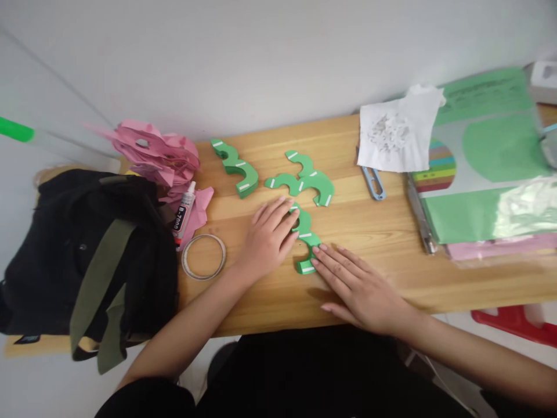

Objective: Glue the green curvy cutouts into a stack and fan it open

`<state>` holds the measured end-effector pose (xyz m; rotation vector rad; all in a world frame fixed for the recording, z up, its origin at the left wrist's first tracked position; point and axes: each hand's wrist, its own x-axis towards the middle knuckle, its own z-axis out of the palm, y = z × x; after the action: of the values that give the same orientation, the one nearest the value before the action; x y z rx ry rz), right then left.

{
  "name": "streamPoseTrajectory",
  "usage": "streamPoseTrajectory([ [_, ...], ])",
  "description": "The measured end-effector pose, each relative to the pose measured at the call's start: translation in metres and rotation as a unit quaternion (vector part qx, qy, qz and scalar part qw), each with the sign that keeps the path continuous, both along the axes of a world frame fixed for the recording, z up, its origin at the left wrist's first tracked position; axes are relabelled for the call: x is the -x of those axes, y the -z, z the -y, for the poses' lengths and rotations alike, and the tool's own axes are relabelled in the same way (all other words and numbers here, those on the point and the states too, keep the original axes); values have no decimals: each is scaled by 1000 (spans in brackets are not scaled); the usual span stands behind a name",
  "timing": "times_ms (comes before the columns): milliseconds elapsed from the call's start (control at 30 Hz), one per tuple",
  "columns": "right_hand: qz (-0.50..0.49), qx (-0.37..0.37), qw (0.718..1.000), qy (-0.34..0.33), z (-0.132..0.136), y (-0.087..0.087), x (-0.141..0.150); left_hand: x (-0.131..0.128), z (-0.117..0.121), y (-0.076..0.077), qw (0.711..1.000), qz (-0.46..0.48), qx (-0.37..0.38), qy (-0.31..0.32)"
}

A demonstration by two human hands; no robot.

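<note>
A wavy green paper piece (310,238) with white strips lies on the wooden table before me. From its left side, my left hand (268,235) rests flat with its fingertips against the piece's upper part. On the other side, the fingertips of my right hand (354,284) touch its lower curve, fingers stretched out. Neither hand grips it. Farther back lie another curved green piece (235,165) and a branching green one (319,181), both with similar white strips.
At left stand a black bag (104,249), crumpled pink paper (156,154), a B-7000 glue tube (184,215) and a tape roll (185,264). To the right are a blue cutter (373,184), a white tissue with scraps (369,157) and a pack of green paper (500,133).
</note>
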<state>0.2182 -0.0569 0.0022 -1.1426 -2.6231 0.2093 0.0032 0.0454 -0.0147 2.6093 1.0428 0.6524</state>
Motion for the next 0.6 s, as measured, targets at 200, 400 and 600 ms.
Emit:
streamPoseTrajectory([
  [200, 0, 43, 999, -3, 5, 2, 1, 0, 0, -2, 1000, -11, -6, -13],
  [400, -30, 49, 998, -15, -10, -15, 3, 1, 3, -4, 996, -8, -58, 72],
  [600, -133, 149, 978, 53, -62, -35, 6, 4, 2, -1, 997, 63, -15, 34],
])
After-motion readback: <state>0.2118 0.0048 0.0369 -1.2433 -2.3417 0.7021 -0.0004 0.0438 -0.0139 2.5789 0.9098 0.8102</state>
